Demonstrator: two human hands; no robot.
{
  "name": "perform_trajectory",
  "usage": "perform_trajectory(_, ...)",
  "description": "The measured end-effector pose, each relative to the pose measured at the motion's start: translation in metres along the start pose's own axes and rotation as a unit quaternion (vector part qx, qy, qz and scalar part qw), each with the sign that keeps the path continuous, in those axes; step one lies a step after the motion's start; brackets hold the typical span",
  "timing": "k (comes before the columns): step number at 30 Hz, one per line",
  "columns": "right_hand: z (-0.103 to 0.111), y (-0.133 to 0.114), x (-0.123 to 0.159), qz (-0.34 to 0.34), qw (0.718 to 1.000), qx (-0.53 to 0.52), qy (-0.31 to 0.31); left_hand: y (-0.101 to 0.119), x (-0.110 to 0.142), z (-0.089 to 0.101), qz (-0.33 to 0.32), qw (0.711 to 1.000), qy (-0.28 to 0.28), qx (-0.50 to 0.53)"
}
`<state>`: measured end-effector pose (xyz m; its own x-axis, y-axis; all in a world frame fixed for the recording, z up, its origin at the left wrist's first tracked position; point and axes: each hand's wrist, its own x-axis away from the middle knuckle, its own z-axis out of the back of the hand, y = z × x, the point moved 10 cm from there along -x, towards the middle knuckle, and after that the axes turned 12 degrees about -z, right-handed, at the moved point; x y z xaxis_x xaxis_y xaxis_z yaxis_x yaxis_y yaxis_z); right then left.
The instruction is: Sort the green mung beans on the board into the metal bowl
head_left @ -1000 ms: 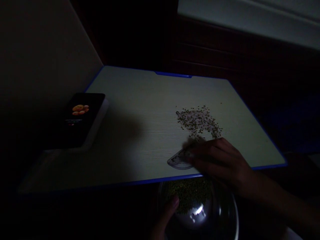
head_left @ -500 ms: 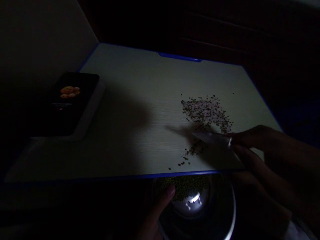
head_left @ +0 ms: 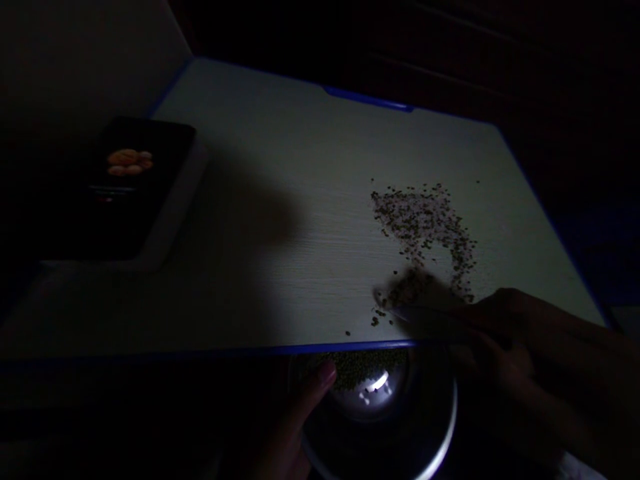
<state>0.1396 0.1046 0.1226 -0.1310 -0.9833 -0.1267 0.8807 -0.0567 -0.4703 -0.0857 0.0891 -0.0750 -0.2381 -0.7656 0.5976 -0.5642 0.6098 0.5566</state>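
My left hand [head_left: 300,413] grips the left rim of a shiny metal bowl [head_left: 445,443], thumb over the edge. The bowl sits just below the near edge of a pale folding table [head_left: 330,160]. Small green beans [head_left: 367,365], like mung beans, lie in its far side. My right hand [head_left: 520,340] is closed on a thin pointed blade, seemingly a knife [head_left: 425,317], held low over the tabletop near that edge. Past the blade, small dark beans mixed with pale bits [head_left: 415,217] are scattered; a few lie close to the edge. Darkness hides the handle.
A dark-topped box [head_left: 145,200] with a picture of round orange food stands at the table's left. Blue trim [head_left: 300,349] borders the tabletop. A pale wall [head_left: 85,60] rises at the left. Surroundings are very dark.
My right hand has drawn the blade toward the near edge, leaving a bare gap in the scattered beans. My left hand still holds the bowl; the view has shifted slightly.
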Motion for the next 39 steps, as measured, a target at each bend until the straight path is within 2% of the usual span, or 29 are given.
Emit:
perform_trajectory(4, -0.005, -0.01, 0.0, 0.045, 0.998, 0.018, -0.026, 0.002, 0.002, -0.001, 0.005, 1.0, -0.009, 0.001)
perform_trajectory(10, -0.014, -0.005, 0.002, 0.033, 0.999, 0.022, -0.036, 0.003, 0.001, -0.002, -0.011, 0.999, -0.034, 0.003)
perform_trajectory(14, -0.013, -0.004, 0.001, 0.026, 0.999, 0.011, -0.034, -0.003, 0.001, -0.002, 0.016, 1.0, -0.022, -0.009)
perform_trajectory(17, -0.009, -0.005, -0.001, 0.028, 0.999, -0.001, -0.026, 0.002, 0.001, -0.003, 0.001, 1.0, -0.004, -0.011)
perform_trajectory(23, -0.014, -0.002, 0.0, 0.016, 0.999, 0.014, -0.042, 0.003, 0.003, 0.003, 0.008, 1.0, 0.029, 0.004)
perform_trajectory(27, -0.018, -0.003, 0.002, 0.019, 0.998, 0.003, -0.061, 0.001, 0.004, -0.001, 0.016, 1.0, 0.014, 0.023)
perform_trajectory(30, -0.013, 0.002, 0.002, 0.008, 0.999, -0.002, -0.043, 0.003, 0.004, 0.001, 0.007, 0.999, 0.022, 0.025)
perform_trajectory(33, -0.01, 0.007, 0.004, 0.005, 0.999, 0.0, -0.032, -0.001, 0.005, 0.006, 0.028, 0.998, 0.037, 0.03)
perform_trajectory(39, -0.016, -0.003, 0.0, 0.019, 0.998, 0.001, -0.06, 0.003, 0.002, 0.002, 0.006, 0.999, 0.022, 0.039)
